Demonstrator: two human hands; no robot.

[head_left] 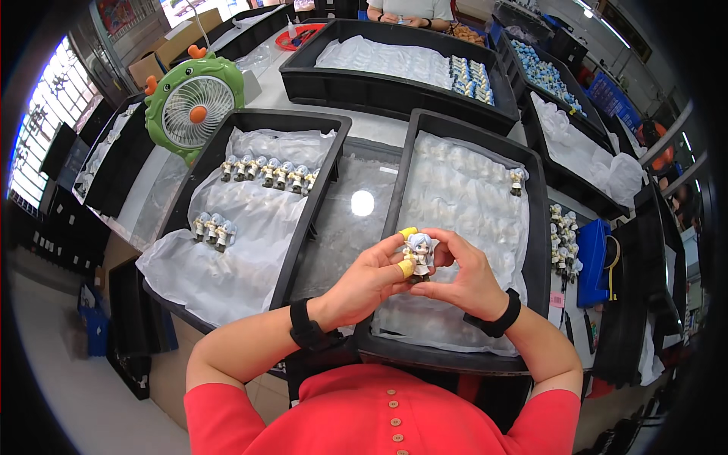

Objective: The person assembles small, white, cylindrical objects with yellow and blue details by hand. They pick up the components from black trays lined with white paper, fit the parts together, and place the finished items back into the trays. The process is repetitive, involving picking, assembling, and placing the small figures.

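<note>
A small chibi figurine (pixel 422 254) with pale hair and a white outfit stands upright between my two hands. My left hand (pixel 373 271), with yellow covers on thumb and forefinger, grips its left side. My right hand (pixel 472 279) holds it from the right with thumb and fingers. Below them lies a black tray (pixel 536 250) lined with white sheeting, where a single similar figurine (pixel 516 182) stands at the far right. In the black tray to the left (pixel 334 152), a row of figurines (pixel 265 171) and a group of three (pixel 215 230) rest on the lining.
A green cartoon-shaped fan (pixel 193 102) stands at the far left. More figurines fill part of a far black tray (pixel 394 83). At right are a cluster of figurines (pixel 564 239) and a blue bin (pixel 594 262). Across the table sits another person (pixel 413 10).
</note>
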